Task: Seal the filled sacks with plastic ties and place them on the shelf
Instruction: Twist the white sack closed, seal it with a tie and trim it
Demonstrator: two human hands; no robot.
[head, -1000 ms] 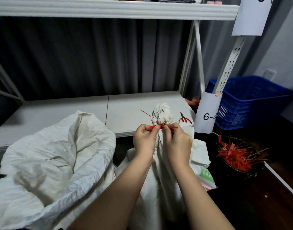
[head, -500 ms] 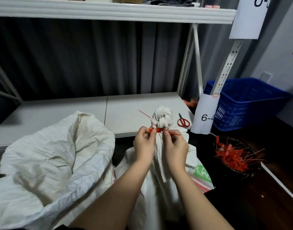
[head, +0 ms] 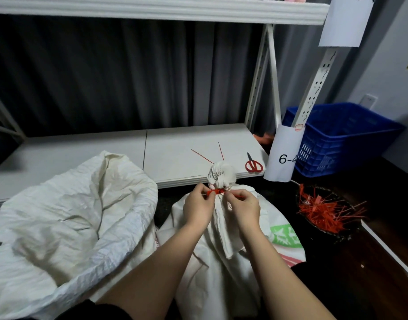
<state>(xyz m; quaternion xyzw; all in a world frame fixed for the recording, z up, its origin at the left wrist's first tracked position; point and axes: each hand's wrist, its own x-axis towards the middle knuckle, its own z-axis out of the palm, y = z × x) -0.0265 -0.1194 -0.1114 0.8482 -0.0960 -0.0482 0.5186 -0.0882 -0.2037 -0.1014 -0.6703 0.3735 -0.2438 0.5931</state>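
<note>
A white woven sack (head: 212,262) stands in front of me with its neck gathered into a bunch (head: 221,174). A red plastic tie (head: 215,192) runs around the neck just under the bunch. My left hand (head: 198,204) pinches the tie at its left side. At the right side my right hand (head: 243,207) pinches the tie's other end. Thin red tie tails (head: 202,156) stick up behind the bunch. A second white sack (head: 66,218) lies open and slumped at the left. The white lower shelf (head: 87,155) runs just behind both sacks.
Red-handled scissors (head: 253,165) lie on the shelf's right front corner. A dark bowl of several red ties (head: 325,210) sits on the floor at the right. Behind it stands a blue plastic crate (head: 341,137). A shelf post with a paper label "6-4" (head: 285,155) rises between them.
The view has tilted, so the sack neck sits slightly lower in view. Both hands stay pinched on the tie; a second thin red tail now shows behind the bunch.
</note>
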